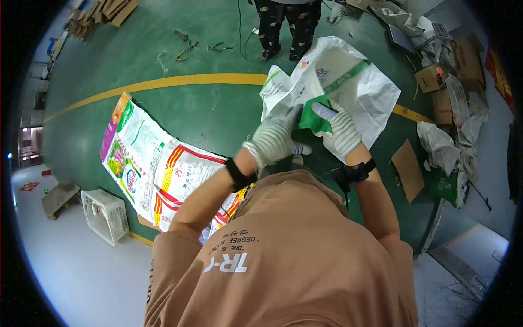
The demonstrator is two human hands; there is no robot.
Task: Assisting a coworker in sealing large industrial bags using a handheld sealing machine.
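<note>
A large white woven sack (368,90) with a green band and a green patch lies crumpled on the floor in front of me. My right hand (344,132), in a striped glove, grips the sack's near edge, its thumb over the green patch. Beside that patch, at the sack's left edge, is my left hand (272,136) in a matching glove. Its fingers are stretched out and slightly blurred, with the thumb apart. To my left lie printed white sacks (182,171) with red, yellow and purple patterns, partly hidden by my left arm.
A person in dark patterned trousers (287,27) stands just beyond the sack. A white plastic crate (106,217) sits at left. Cardboard boxes (430,78) and crumpled sacks (438,143) line the right side, near a flat cardboard piece (408,170). Flattened cardboard (111,10) lies far left.
</note>
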